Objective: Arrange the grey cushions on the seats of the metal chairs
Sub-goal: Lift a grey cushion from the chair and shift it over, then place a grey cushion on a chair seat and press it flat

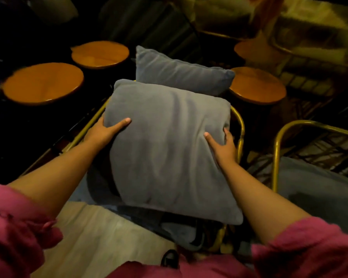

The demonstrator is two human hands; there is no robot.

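I hold a large grey cushion (167, 145) by its two sides, above the seat of a brass-coloured metal chair (240, 125). My left hand (107, 130) grips its left edge with the thumb on top. My right hand (222, 144) grips the right edge. A second grey cushion (179, 74) stands just beyond, against the far side of the same chair. Under the held cushion lies more dark grey fabric (181, 229). To the right, another metal chair (277, 149) holds a grey cushion (317, 189) on its seat.
Round wooden stool tops surround the chairs: two on the left (43, 83) (99, 54) and two on the right (257, 85) (251, 50). A pale floor patch (92, 237) lies at the lower left. The background is dark, with more metal furniture (309, 57) at the far right.
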